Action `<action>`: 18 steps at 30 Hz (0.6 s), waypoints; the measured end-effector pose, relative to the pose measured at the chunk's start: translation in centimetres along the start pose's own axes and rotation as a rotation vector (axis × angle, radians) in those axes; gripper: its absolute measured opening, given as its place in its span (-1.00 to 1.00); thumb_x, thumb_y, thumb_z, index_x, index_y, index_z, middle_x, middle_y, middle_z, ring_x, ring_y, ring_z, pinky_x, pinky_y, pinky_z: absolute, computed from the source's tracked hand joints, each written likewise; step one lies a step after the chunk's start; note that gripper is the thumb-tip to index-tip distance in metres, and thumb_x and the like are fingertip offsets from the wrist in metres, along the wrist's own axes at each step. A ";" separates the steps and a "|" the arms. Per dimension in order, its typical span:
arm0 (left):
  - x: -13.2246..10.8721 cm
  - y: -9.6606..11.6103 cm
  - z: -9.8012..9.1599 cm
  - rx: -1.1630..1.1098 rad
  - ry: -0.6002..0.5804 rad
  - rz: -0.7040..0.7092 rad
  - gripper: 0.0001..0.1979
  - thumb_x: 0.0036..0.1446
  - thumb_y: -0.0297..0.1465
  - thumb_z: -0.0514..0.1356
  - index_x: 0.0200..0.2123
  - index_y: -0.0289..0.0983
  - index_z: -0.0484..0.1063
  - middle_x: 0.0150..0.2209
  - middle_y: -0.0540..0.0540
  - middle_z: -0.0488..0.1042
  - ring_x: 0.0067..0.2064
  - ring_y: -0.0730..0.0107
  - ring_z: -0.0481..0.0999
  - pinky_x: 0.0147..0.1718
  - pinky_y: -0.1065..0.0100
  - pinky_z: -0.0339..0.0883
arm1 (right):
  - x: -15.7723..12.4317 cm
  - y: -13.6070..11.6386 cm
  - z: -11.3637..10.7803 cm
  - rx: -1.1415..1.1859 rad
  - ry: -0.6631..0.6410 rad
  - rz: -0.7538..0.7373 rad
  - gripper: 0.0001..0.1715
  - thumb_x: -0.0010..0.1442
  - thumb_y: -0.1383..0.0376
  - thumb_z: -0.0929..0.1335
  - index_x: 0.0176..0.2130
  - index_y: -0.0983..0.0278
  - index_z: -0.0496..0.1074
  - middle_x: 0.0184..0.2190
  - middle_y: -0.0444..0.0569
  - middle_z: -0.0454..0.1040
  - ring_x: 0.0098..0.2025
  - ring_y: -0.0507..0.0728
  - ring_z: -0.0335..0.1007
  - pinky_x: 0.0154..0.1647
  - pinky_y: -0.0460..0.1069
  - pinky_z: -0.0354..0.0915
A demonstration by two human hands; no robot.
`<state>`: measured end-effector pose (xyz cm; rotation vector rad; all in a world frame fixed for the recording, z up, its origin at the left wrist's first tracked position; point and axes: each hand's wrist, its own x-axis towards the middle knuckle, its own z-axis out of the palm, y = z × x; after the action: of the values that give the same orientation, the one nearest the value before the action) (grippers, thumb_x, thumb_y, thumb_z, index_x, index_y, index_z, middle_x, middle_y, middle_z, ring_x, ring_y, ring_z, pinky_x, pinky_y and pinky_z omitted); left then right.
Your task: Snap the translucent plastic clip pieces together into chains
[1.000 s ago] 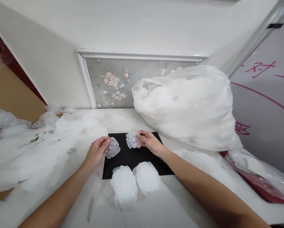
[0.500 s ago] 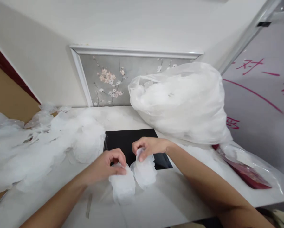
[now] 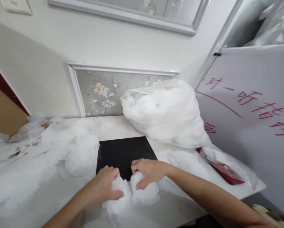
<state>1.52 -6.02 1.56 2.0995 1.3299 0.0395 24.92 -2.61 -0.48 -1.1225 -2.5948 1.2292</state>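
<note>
Near the front of the table, my left hand (image 3: 108,183) grips a stack of thin, translucent white pieces (image 3: 120,198), thumb on top and fingers curled over the far edge. Just to its right, my right hand (image 3: 148,172) holds a second stack of white pieces (image 3: 145,193) in the same way. The two stacks lie side by side, almost touching, at the near edge of a flat black board (image 3: 125,153).
A heap of loose white pieces (image 3: 77,152) spreads over the left of the table. A full clear plastic bag (image 3: 165,114) stands behind, at right. Beyond it are a red item (image 3: 227,172) under plastic and a whiteboard (image 3: 242,69) with red writing.
The view has tilted up and turned right. Both hands have wrapped further round their stacks, from a light pinch to a fuller grip, and the stacks look more bunched.
</note>
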 end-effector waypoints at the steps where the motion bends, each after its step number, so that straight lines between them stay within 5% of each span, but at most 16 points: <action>1: 0.0 -0.2 -0.2 -0.072 -0.019 -0.003 -0.75 -0.12 -0.26 0.25 -0.33 -0.22 0.37 -0.31 -0.04 0.40 -0.22 0.17 0.37 -0.27 0.27 0.20 | -0.4 0.1 0.0 0.126 0.042 0.034 -0.56 -0.19 0.12 0.56 -0.35 0.30 0.46 -0.38 -0.11 0.42 -0.30 0.10 0.34 -0.30 -0.05 0.24; 4: 0.5 -0.5 -0.6 -0.352 -0.047 -0.046 -0.77 -0.10 -0.24 0.25 -0.42 -0.22 0.30 -0.44 0.06 0.33 -0.42 0.36 0.31 -0.48 0.39 0.08 | -0.9 -0.3 0.0 0.698 0.173 0.074 -0.41 -0.13 -0.05 0.50 -0.21 0.30 0.50 -0.38 -0.10 0.46 -0.36 0.06 0.35 -0.34 -0.06 0.24; 7: 1.4 -0.5 -0.1 -0.689 0.120 -0.064 -0.68 -0.15 -0.20 0.31 -0.48 -0.23 0.25 -0.54 0.11 0.28 -0.50 0.44 0.27 -0.52 0.43 0.08 | 0.3 -1.7 0.5 1.123 0.298 -0.013 -0.24 -0.18 -0.08 0.52 -0.09 0.32 0.47 -0.29 -0.06 0.48 -0.33 0.04 0.37 -0.29 -0.06 0.26; 11: 2.4 -0.4 0.2 -1.062 0.506 -0.092 -0.51 -0.17 0.03 0.31 -0.34 -0.24 0.40 -0.44 0.02 0.42 -0.44 0.37 0.38 -0.50 0.40 0.21 | 3.7 -3.7 2.1 1.102 0.342 -0.014 -0.40 -0.30 0.07 0.59 -0.35 0.28 0.36 -0.47 -0.21 0.38 -0.47 -0.03 0.27 -0.42 -0.11 0.22; 14: 2.2 -0.7 -0.9 -1.198 0.620 -0.089 -0.34 -0.11 0.11 0.27 -0.09 -0.25 0.42 -0.35 -0.07 0.52 -0.30 0.25 0.49 -0.35 0.33 0.34 | 5.6 -3.9 1.9 1.023 0.478 -0.013 -0.40 -0.28 0.10 0.58 -0.48 0.24 0.17 -0.57 -0.28 0.27 -0.54 -0.05 0.18 -0.53 -0.13 0.15; 18: 1.6 -1.4 -2.4 -1.176 0.602 0.082 -0.38 0.07 0.05 0.19 0.11 -0.17 0.33 -0.11 -0.15 0.57 -0.01 0.16 0.50 0.02 0.21 0.30 | 5.1 -2.6 -4.3 1.004 0.743 -0.019 -0.40 -0.26 0.05 0.54 -0.40 0.21 0.18 -0.48 -0.19 0.36 -0.47 0.04 0.31 -0.47 -0.06 0.27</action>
<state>0.37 -3.12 2.24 1.1131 1.0683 1.2412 21.10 2.40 3.02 -1.0021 -1.1848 1.4368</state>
